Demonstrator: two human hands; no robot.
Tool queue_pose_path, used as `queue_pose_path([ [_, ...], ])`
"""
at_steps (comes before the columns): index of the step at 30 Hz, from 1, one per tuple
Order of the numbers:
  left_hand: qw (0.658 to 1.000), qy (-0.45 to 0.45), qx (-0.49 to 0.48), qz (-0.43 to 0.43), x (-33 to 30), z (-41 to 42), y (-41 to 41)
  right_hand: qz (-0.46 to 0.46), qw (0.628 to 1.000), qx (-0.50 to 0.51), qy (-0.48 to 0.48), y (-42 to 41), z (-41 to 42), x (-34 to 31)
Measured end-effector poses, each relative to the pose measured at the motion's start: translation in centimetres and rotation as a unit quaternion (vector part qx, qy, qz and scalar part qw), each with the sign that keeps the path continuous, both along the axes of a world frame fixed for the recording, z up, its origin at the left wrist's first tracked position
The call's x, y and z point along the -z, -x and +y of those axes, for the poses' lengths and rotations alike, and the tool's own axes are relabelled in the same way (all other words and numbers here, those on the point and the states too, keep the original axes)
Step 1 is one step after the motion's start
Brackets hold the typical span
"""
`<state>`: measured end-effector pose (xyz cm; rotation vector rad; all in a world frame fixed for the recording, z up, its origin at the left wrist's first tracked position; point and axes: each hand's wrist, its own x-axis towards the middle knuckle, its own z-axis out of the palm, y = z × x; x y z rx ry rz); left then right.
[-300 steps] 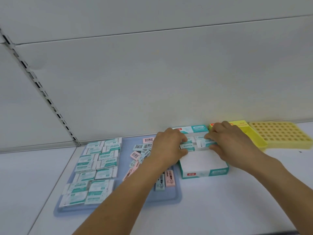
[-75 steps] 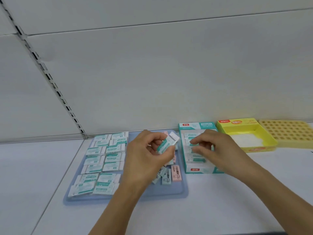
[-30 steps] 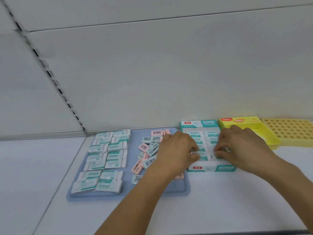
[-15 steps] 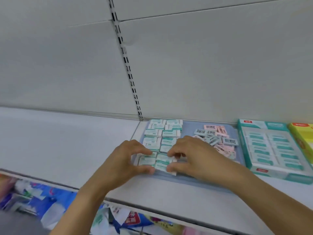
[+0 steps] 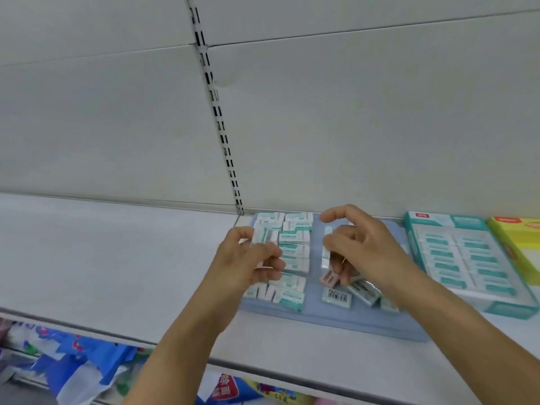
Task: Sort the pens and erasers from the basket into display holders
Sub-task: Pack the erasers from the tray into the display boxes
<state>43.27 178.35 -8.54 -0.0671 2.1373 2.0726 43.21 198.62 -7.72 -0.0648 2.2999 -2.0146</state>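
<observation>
Here, in the head view, a pale blue tray [image 5: 336, 320] lies on a white shelf [image 5: 117, 258], its left half covered with rows of teal-and-white erasers [image 5: 293, 249]. The left hand [image 5: 248, 264], at about 9 o'clock from the tray's centre, has its fingers curled and pinches one teal-and-white eraser [image 5: 260, 238] lifted above the rows. The right hand [image 5: 362, 247], at 3 o'clock from the left one, grips another eraser [image 5: 326, 247] upright between thumb and curled fingers. Below it, at 6 o'clock, loose small erasers [image 5: 336, 295], pink and teal, lie on the tray. At 3 o'clock stands a teal display box [image 5: 467, 258] lined with erasers, and beyond it a yellow box [image 5: 517, 241].
</observation>
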Motion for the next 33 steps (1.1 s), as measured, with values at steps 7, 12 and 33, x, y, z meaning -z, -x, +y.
queue_pose_path([
  [7,0.992,-0.017,0.125,0.022,-0.7,7.7,-0.6,-0.034,0.982,0.078,0.170,-1.7,4.9,-0.6],
  [12,0.991,-0.004,0.124,0.044,-1.8,11.0,-1.3,-0.015,0.989,0.088,0.119,-3.3,7.7,-1.1],
  [33,0.805,0.515,0.158,0.249,1.6,17.7,-1.8,-0.012,0.937,0.071,-0.342,-3.4,16.2,2.8],
])
